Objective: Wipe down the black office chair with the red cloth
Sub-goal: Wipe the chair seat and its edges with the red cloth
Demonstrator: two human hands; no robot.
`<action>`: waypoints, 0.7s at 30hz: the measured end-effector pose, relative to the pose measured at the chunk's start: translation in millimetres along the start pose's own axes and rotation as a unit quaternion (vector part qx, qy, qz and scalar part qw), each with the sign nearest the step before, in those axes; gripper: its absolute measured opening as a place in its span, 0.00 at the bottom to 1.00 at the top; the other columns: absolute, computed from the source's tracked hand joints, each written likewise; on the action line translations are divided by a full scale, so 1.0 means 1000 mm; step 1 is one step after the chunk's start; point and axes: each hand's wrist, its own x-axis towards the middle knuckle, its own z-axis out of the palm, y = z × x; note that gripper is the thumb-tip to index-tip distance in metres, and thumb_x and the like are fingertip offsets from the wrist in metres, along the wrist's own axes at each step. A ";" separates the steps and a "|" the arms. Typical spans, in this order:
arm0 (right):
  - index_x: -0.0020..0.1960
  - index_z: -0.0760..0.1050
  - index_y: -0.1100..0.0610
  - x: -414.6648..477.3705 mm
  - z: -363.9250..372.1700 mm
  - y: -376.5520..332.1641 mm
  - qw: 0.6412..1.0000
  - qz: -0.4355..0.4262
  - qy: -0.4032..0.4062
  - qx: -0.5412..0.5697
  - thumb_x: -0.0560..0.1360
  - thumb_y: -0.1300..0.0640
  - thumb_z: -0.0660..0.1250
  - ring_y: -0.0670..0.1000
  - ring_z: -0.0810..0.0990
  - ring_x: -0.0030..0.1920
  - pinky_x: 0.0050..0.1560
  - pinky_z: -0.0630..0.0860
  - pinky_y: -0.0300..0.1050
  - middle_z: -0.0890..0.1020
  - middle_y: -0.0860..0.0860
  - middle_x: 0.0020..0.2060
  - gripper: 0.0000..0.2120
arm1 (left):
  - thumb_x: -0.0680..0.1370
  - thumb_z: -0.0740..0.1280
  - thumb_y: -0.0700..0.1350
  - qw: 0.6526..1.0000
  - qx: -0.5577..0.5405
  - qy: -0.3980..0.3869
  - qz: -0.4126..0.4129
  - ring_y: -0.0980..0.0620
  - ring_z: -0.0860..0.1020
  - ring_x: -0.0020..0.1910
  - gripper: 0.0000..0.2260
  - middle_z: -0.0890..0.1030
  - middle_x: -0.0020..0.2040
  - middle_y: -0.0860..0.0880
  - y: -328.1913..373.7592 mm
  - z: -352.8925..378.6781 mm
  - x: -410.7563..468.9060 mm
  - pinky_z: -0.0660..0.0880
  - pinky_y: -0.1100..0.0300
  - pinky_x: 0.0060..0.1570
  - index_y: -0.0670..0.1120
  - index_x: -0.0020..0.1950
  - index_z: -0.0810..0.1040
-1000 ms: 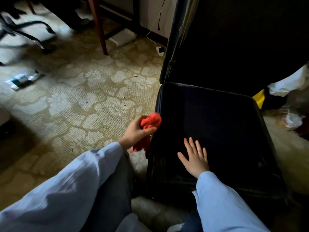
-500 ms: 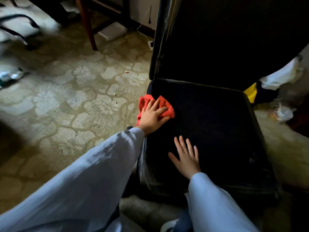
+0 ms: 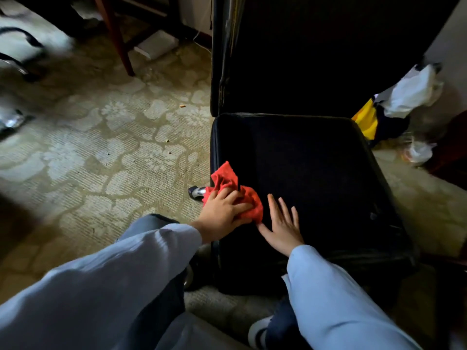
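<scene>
The black office chair fills the right half of the view, its seat flat before me and its backrest rising behind. My left hand presses the red cloth flat onto the seat's front left edge, fingers spread over it. Part of the cloth sticks out past my fingers toward the backrest. My right hand lies flat and empty on the seat just right of the cloth, fingers apart.
Patterned carpet stretches to the left. A wooden furniture leg and a white box stand at the back. White and yellow bags lie right of the chair. A chair base leg pokes out under the seat.
My left hand brought the cloth from beside the seat onto its left edge, then slid it toward the front edge, close to my right hand. My right hand has stayed flat on the seat.
</scene>
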 end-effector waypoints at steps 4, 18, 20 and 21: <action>0.76 0.37 0.48 -0.009 -0.006 0.009 0.998 -0.036 -0.042 -0.028 0.75 0.41 0.60 0.47 0.33 0.74 0.71 0.30 0.51 0.37 0.45 0.75 0.41 | 0.70 0.60 0.61 0.996 -0.027 -0.041 0.072 0.45 0.76 0.47 0.18 0.78 0.46 0.49 0.008 -0.010 -0.019 0.77 0.49 0.42 0.55 0.53 0.81; 0.76 0.36 0.46 -0.045 0.001 0.040 0.996 0.010 -0.013 -0.083 0.71 0.29 0.54 0.48 0.33 0.74 0.71 0.32 0.49 0.37 0.45 0.75 0.44 | 0.80 0.56 0.58 0.979 0.046 -0.109 -0.167 0.41 0.55 0.74 0.20 0.65 0.71 0.47 0.000 -0.015 0.089 0.51 0.33 0.66 0.54 0.70 0.67; 0.76 0.36 0.46 -0.048 0.004 0.038 0.997 0.014 -0.005 -0.074 0.74 0.33 0.55 0.48 0.34 0.75 0.72 0.33 0.49 0.37 0.45 0.75 0.41 | 0.79 0.55 0.58 0.980 0.066 -0.101 -0.156 0.41 0.57 0.72 0.20 0.63 0.72 0.47 -0.001 -0.007 0.086 0.53 0.34 0.67 0.55 0.70 0.66; 0.76 0.36 0.46 -0.048 0.005 0.038 0.998 0.017 -0.004 -0.067 0.75 0.34 0.56 0.48 0.34 0.75 0.72 0.33 0.49 0.38 0.45 0.75 0.41 | 0.79 0.55 0.59 0.981 0.078 -0.099 -0.149 0.41 0.61 0.70 0.20 0.64 0.72 0.47 -0.001 -0.009 0.085 0.55 0.35 0.66 0.56 0.70 0.66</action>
